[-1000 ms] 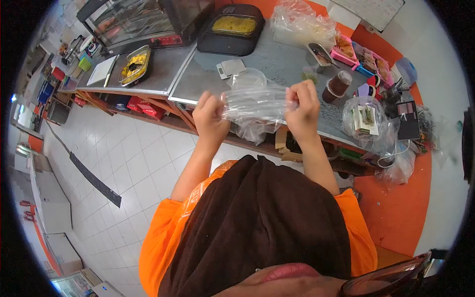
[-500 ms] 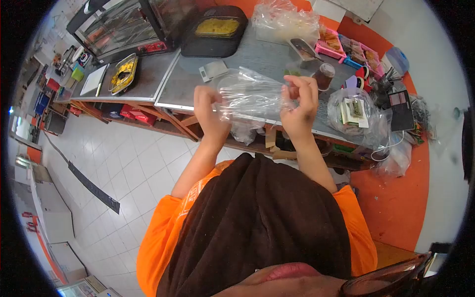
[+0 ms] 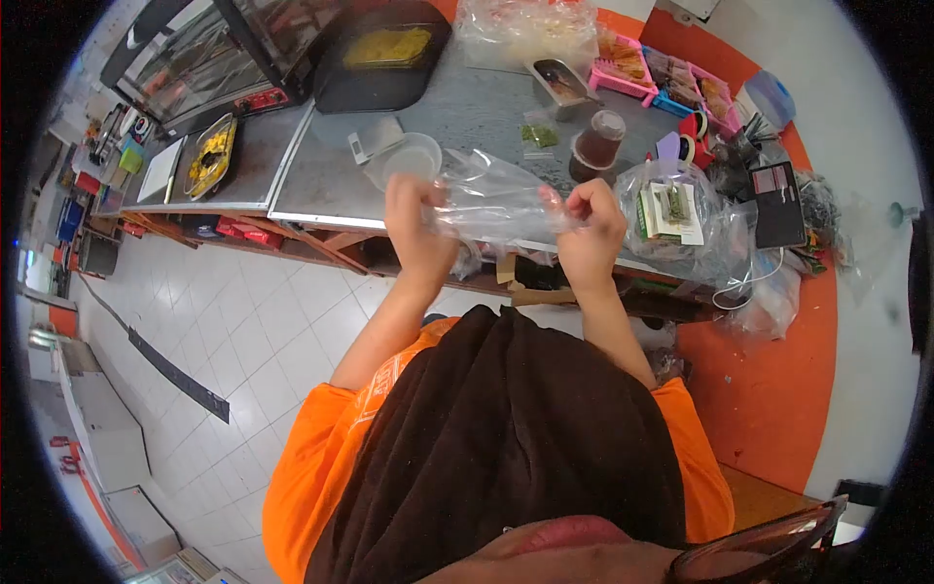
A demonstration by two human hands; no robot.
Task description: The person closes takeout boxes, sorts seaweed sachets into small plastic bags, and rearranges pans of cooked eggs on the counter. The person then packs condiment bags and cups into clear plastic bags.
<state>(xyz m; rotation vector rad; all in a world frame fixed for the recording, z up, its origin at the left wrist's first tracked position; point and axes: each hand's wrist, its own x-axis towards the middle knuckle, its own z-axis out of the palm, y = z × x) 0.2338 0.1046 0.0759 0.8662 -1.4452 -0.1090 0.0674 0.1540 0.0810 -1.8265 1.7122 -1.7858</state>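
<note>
A clear plastic bag [image 3: 498,200] is stretched crosswise between my two hands above the counter's front edge. My left hand [image 3: 418,222] pinches its left end, and my right hand [image 3: 592,232] grips the right end between thumb and fingers. Just beyond my left hand stands a round translucent tub [image 3: 418,154], beside a small flat scale [image 3: 377,138]. Past the bag's right side are containers of dark red-brown contents [image 3: 593,156] and a small clear packet of green bits [image 3: 538,134]. The bag looks flat; whether anything is inside I cannot tell.
On the grey counter [image 3: 477,112] stand a black tray of yellow food [image 3: 389,47], a metal pan [image 3: 561,82], and pink baskets [image 3: 623,68] of packets. A glass display case [image 3: 209,58] and an oval dish [image 3: 211,158] are left. Plastic-wrapped goods [image 3: 671,209] lie right.
The view has shifted, so the counter items sit further left. Both hands still hold the bag, its spread shape altered slightly. The round tub beside the scale now shows more clearly.
</note>
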